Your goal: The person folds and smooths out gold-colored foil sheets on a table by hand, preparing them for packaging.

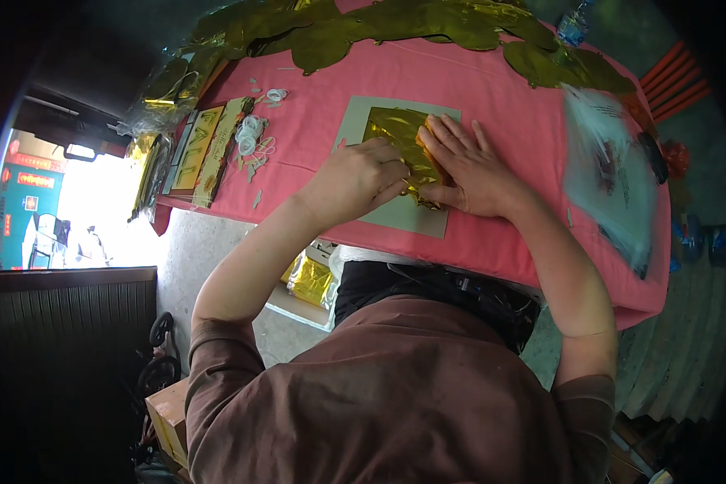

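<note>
A gold foil sheet (389, 124) lies on a gray board (415, 221), at the counter's (512, 101) near side. The left hand (371, 179) curls its fingers over the foil; one cannot tell whether they pinch. The right hand (477, 173) rests flat, fingers spread, on its right part.

- Shirt (436, 387): plain brown cloth, lightly creased.
- Short sleeves (227, 355): same brown, wrinkled, at the shirt's left and right sides.
- Legwear (403, 284): black, just beyond the shirt.
- Left hand (363, 179), right hand (477, 176): bare.
</note>
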### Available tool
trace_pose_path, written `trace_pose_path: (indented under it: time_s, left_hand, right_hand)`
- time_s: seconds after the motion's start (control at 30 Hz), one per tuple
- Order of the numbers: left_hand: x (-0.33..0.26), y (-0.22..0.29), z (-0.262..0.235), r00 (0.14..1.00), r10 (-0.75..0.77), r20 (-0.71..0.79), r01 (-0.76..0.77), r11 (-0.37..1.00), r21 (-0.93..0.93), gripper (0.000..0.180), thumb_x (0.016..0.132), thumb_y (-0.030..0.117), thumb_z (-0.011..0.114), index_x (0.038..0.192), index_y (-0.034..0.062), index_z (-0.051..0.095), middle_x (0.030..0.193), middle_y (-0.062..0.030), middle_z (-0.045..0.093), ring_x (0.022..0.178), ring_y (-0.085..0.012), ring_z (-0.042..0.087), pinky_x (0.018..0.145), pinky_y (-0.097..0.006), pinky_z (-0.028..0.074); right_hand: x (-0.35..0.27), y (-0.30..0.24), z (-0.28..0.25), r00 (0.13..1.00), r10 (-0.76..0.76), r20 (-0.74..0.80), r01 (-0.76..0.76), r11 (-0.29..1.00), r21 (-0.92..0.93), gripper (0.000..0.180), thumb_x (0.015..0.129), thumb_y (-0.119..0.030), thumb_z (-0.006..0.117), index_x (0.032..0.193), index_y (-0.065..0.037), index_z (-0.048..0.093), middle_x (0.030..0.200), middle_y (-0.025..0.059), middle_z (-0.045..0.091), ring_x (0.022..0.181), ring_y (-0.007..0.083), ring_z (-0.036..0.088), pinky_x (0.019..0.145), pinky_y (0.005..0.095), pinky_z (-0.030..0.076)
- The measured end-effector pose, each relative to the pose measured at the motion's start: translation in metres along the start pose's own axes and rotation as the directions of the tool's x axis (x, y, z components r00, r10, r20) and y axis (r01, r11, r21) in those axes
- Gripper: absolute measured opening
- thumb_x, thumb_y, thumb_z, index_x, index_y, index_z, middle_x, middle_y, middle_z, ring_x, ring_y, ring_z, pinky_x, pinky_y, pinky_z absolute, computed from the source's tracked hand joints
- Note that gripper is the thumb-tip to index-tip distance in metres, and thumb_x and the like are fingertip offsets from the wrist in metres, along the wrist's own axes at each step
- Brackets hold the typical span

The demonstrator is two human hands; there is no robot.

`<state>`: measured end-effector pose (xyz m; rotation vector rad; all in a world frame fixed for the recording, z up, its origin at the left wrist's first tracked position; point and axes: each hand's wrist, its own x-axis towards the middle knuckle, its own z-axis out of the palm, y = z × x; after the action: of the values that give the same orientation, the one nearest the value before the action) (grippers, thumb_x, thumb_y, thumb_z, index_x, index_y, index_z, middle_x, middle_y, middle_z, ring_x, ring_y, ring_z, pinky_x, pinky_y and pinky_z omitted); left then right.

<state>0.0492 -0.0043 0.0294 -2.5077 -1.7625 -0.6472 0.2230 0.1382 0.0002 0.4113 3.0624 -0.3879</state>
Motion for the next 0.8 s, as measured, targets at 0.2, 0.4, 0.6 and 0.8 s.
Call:
trace_pose_path:
  time_s: [0.2,0.4,0.6,0.8]
  left_hand:
    - [0.003,-0.001,0.001,0.998,-0.053,0.023,0.053,0.998,-0.015,0.012,0.075,0.012,0.065,0.083,0.0042,0.062,0.081,-0.0086,0.059,0.079,-0.0285,0.058,0.066,-0.039,0.049]
    - [0.003,0.000,0.003,0.996,-0.084,0.005,0.084,0.996,-0.028,0.012,0.074,0.013,0.066,0.081,0.0032,0.062,0.081,-0.0092,0.059,0.078,-0.0286,0.059,0.066,-0.039,0.050]
    - [0.000,0.003,0.004,0.989,-0.140,-0.050,0.132,0.983,-0.127,0.011,0.074,0.009,0.067,0.082,0.0038,0.062,0.083,-0.0096,0.060,0.079,-0.0283,0.060,0.065,-0.037,0.050]
    - [-0.012,0.015,0.011,0.976,-0.138,-0.170,0.098,0.970,-0.222,0.014,0.071,0.007,0.068,0.084,0.0073,0.063,0.092,-0.0067,0.057,0.082,-0.0257,0.058,0.068,-0.037,0.050]
  right_hand:
    - [-0.002,-0.008,-0.007,0.999,-0.013,-0.053,0.014,0.999,0.031,0.083,0.081,-0.057,0.052,0.142,-0.007,0.027,0.150,0.0162,0.019,0.141,0.0293,0.012,0.112,0.0517,0.006]
    - [0.000,-0.017,-0.007,0.984,-0.103,-0.148,0.115,0.991,0.072,0.072,0.076,-0.046,0.061,0.131,-0.003,0.045,0.140,0.0192,0.038,0.134,0.0339,0.030,0.109,0.0488,0.022]
    - [0.004,-0.016,-0.003,0.973,-0.118,-0.198,0.132,0.990,0.058,0.063,0.074,-0.036,0.062,0.126,-0.002,0.050,0.134,0.0201,0.046,0.128,0.0371,0.038,0.106,0.0481,0.030]
    - [0.004,-0.016,-0.002,0.970,-0.122,-0.211,0.137,0.989,0.060,0.059,0.076,-0.035,0.059,0.125,-0.002,0.050,0.134,0.0206,0.045,0.128,0.0378,0.038,0.105,0.0488,0.031]
